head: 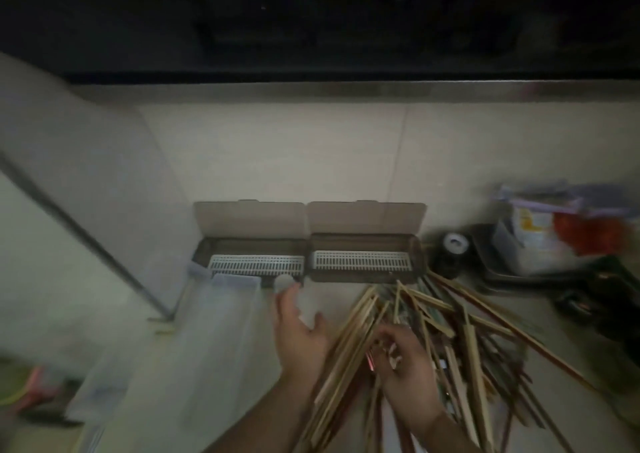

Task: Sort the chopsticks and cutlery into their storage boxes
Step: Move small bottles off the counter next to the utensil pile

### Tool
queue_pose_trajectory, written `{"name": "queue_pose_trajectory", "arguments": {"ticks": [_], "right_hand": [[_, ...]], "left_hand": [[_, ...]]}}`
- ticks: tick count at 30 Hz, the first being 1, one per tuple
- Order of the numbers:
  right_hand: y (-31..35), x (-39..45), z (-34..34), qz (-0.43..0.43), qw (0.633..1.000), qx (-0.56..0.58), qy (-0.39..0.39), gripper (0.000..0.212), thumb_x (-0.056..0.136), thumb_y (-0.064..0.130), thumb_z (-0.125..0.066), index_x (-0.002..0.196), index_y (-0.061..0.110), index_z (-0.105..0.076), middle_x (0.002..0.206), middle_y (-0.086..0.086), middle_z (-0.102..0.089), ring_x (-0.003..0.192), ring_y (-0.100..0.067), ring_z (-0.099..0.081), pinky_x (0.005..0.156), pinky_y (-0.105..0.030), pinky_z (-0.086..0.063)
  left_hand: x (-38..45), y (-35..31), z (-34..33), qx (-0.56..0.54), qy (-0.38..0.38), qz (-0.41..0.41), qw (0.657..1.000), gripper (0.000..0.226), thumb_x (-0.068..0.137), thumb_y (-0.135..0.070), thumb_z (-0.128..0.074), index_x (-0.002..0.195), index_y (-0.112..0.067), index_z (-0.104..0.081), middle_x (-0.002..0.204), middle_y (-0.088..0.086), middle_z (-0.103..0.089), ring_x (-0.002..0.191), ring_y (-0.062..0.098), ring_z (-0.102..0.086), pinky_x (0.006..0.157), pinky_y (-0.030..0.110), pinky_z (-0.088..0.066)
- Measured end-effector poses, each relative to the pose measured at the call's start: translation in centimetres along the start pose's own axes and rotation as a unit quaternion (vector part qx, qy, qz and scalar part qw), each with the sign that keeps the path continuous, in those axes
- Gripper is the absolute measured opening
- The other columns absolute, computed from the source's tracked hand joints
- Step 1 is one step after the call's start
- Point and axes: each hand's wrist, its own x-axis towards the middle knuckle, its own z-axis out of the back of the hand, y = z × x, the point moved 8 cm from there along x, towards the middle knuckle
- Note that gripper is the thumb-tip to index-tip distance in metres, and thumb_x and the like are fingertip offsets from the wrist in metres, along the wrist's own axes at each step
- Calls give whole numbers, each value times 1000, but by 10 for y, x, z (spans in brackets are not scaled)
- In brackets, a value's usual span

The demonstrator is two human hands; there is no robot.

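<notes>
Two brown storage boxes stand side by side against the wall with lids up, the left box (254,262) and the right box (363,260), each with a white slotted insert. A big loose pile of wooden chopsticks (450,341) fans out over the counter in front of the right box. My right hand (405,362) is in the pile, fingers curled round a few chopsticks. My left hand (298,328) reaches toward the left box with fingers stretched out. A small round grey thing (284,283) sits at its fingertips; blur hides what it is.
A blurred clear plastic container (221,317) lies left of my left hand. At the right stand a dark tray (491,272) with packets, a small dark jar (453,248) and other dark items. A metal rail (86,241) slants down at the left.
</notes>
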Motion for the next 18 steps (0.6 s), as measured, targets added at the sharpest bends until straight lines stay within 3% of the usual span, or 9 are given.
{"name": "queue_pose_trajectory", "arguments": {"ticks": [3, 6, 9, 11, 15, 18], "right_hand": [[17, 9, -30, 14, 999, 0, 48, 53, 76, 14, -57, 105, 58, -51, 107, 23, -57, 93, 1, -58, 79, -12, -44], [21, 10, -39, 18, 998, -1, 67, 53, 77, 14, -56, 105, 59, -51, 106, 24, -56, 91, -2, -57, 73, -8, -42], [23, 10, -39, 22, 997, -5, 67, 44, 79, 14, -57, 102, 50, -56, 103, 22, -56, 88, -4, -57, 71, -10, -42], [20, 10, -38, 8, 997, -7, 76, 32, 83, 17, -57, 102, 43, -57, 99, 20, -55, 86, -6, -56, 69, -12, -42], [15, 10, -33, -6, 996, -9, 93, 26, 85, 23, -56, 106, 38, -57, 101, 18, -55, 84, -8, -58, 68, -13, -43], [12, 6, -27, -31, 996, -3, 84, 33, 82, 22, -58, 109, 41, -56, 105, 20, -56, 88, -6, -59, 71, -16, -45]], "left_hand": [[29, 37, 14, -13, -1, 88, 996, 89, 72, -5, -79, 145, -19, -30, 145, 6, -28, 101, 27, -60, 87, 32, -49], [41, 49, 8, -4, 43, 84, 996, 96, 75, -13, -79, 147, -33, -18, 151, -8, -20, 100, 25, -64, 84, 41, -57], [44, 40, -2, 23, 73, 32, 997, 85, 80, -16, -73, 147, -31, -23, 145, -8, -34, 95, 15, -64, 78, 30, -53], [49, 45, -7, 43, 79, 61, 994, 78, 82, -16, -73, 147, -24, -30, 129, -6, -48, 95, 14, -61, 78, 24, -44], [59, 58, -11, 49, 76, 95, 991, 55, 77, -14, -76, 128, -16, -55, 109, 4, -67, 101, 28, -65, 80, 25, -43], [50, 39, -11, 57, 79, 58, 994, 58, 73, -20, -82, 126, -15, -60, 113, 5, -69, 102, 28, -65, 82, 26, -44]]}}
